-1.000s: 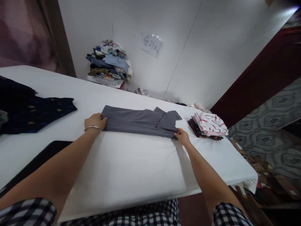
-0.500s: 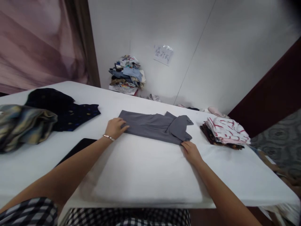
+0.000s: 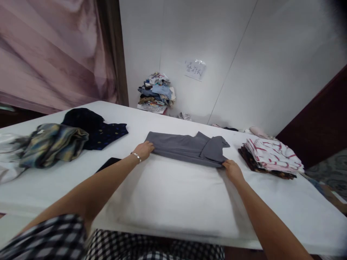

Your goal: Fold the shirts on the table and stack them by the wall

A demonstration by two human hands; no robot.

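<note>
A grey shirt (image 3: 184, 146), folded into a long narrow strip, lies across the white-covered table (image 3: 179, 195) in front of me. Its sleeve and collar end points right. At the strip's left end, my left hand (image 3: 144, 150), with a silvery bracelet at the wrist, is closed on the near edge. My right hand (image 3: 231, 170) pinches the near right corner, which is slightly raised. The fingertips of both hands are partly hidden by the cloth and by the hands themselves.
To the right sits a stack of folded clothes (image 3: 273, 157). Loose plaid cloth (image 3: 54, 142) and dark navy garments (image 3: 105, 135) lie on the left, near a black piece (image 3: 108, 163). Against the wall stands a tall clothes pile (image 3: 157, 92), with a paper sign (image 3: 195, 70) beside it.
My left hand has closed on the shirt's left edge, and my right hand has lifted its near right corner a little. The whole view has shifted, so everything appears farther right.
</note>
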